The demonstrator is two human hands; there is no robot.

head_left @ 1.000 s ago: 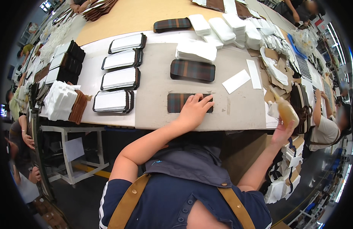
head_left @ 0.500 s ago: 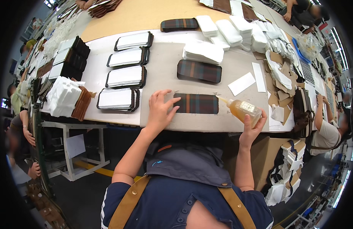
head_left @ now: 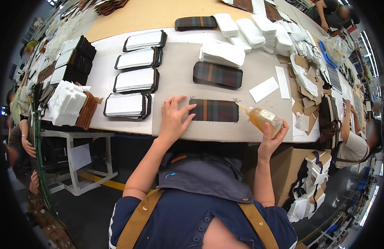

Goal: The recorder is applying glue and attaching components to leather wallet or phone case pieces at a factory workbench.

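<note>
A dark plaid rectangular piece (head_left: 213, 110) lies flat on the grey board (head_left: 175, 73) at the table's near side. My left hand (head_left: 173, 118) rests at its left end, fingers apart, index and thumb at or just beside the edge. My right hand (head_left: 273, 137) grips a squeeze bottle (head_left: 264, 119) of amber liquid, tilted so that its narrow nozzle points at the piece's upper right corner; whether it touches cannot be told. Behind lie a second plaid piece (head_left: 217, 74), a stack of white pads (head_left: 222, 54) and two white strips (head_left: 262, 89).
Four black-edged white stacks (head_left: 136, 81) stand left of the board, with more piles (head_left: 67, 103) beyond. White pads (head_left: 252, 33) and cardboard scraps (head_left: 308, 95) lie at the back and right. Co-workers (head_left: 353, 145) are at both sides. A white frame stand (head_left: 75, 166) is below left.
My left hand has left the middle of the plaid piece for its left end. The bottle in my right hand has swung down and left to the piece's right corner.
</note>
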